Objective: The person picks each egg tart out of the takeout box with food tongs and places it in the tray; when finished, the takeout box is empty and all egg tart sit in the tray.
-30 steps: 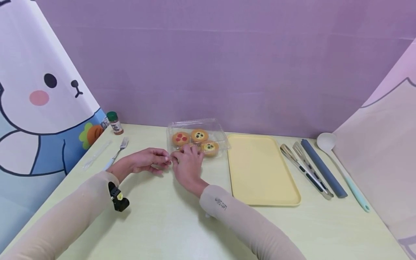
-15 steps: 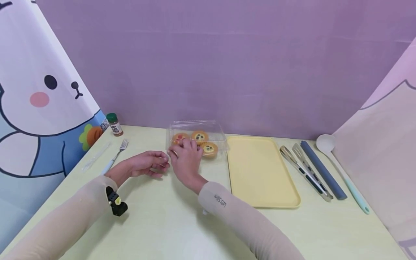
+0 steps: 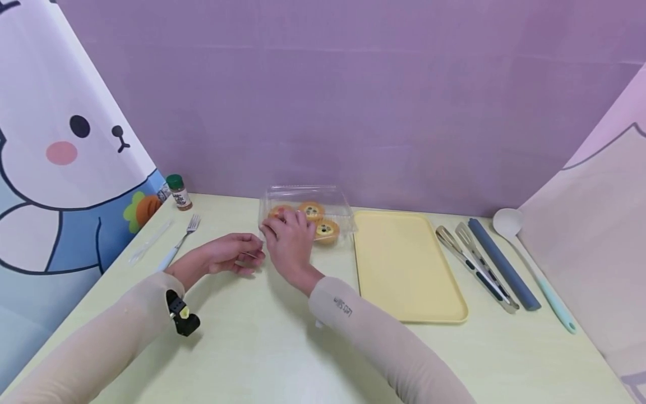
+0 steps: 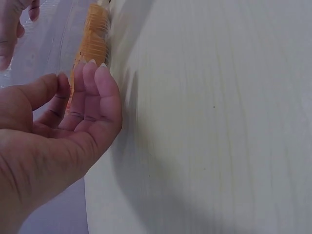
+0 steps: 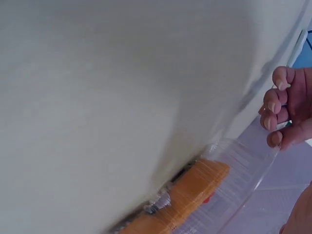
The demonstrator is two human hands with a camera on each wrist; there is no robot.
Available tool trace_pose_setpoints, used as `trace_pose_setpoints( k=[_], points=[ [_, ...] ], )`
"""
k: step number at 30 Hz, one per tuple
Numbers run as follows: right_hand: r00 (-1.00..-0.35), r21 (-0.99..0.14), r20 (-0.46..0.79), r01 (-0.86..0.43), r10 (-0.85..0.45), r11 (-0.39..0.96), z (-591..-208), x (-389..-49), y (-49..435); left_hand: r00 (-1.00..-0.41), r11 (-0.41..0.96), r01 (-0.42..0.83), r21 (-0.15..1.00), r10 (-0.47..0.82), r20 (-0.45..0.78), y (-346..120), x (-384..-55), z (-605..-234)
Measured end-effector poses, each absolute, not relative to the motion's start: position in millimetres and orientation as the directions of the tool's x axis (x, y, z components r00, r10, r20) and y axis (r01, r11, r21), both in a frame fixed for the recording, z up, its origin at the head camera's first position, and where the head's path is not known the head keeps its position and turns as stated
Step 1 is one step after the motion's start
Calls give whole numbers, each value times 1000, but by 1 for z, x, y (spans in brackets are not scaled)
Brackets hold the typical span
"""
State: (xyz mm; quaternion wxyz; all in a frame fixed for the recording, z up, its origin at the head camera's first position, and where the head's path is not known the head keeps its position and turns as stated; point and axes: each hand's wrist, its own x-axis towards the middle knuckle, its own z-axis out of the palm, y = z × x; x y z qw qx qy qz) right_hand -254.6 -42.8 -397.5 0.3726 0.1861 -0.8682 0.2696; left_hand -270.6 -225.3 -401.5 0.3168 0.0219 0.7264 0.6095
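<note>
A clear plastic clamshell box (image 3: pixel 345 219) stands near the back of the table, holding small round tarts. Two tarts, a rear one (image 3: pixel 311 210) and a front one (image 3: pixel 327 231), show yellow tops with dark spots. Another, with a red topping (image 3: pixel 278 211), is partly behind my right hand. My left hand (image 3: pixel 234 253) pinches the box's thin front-left edge between thumb and index finger, its other fingers curved below. My right hand (image 3: pixel 290 244) is over the front left of the box, fingers bent down at the plastic edge. The right wrist view shows a tart's orange side (image 5: pixel 195 192) through the plastic.
A yellow tray (image 3: pixel 409 269) lies right of the box. Beyond it are tongs (image 3: pixel 474 269), a dark blue roll (image 3: pixel 504 264) and a ladle (image 3: pixel 532 269). At left are a fork (image 3: pixel 180 241), a wrapped clear item (image 3: pixel 151 241) and a green-capped jar (image 3: pixel 180 193).
My right hand has shifted slightly left and back over the box, covering more of the red-topped tart. The left hand stays nearly in place at the box's edge.
</note>
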Motion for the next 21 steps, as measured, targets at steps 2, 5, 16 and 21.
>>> trace_pose_setpoints(
  k=[2,5,16,21],
  points=[
    [-652,-339,749,-532,-120,776,-396,-256,-43,-799,260,-353,899,417,-434,-226,-270,-401],
    [-656,-346,745,-535,-121,771,-393,-256,-43,-798,269,-349,898,417,-435,-226,-270,-400],
    [-679,-373,730,-495,-82,785,-376,-260,-44,-790,268,-369,890,413,-453,-227,-274,-397],
    [-709,-425,702,-488,-63,762,-371,-260,-45,-786,271,-383,883,408,-465,-228,-274,-398]
  ],
)
